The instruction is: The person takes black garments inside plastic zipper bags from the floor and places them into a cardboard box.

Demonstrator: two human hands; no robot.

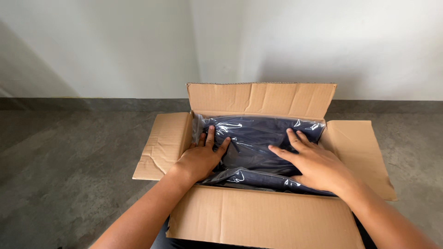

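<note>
An open cardboard box (258, 216) sits on the floor in front of me, all its flaps folded outward. Inside lie dark navy folded items in clear plastic bags (258, 133), filling the box to the top. My left hand (200, 157) rests flat on the left side of the top bag, fingers spread and pointing away from me. Over on the right side of the same bag, my right hand (314, 163) presses down with fingers apart. Neither hand grips anything. A second bagged item (254, 177) shows beneath, near the front edge.
The box stands on a grey concrete floor (69, 170). A white wall (115, 46) with a dark skirting strip rises just behind the box's back flap (260, 99). Side flaps stick out left (164, 145) and right (362, 154).
</note>
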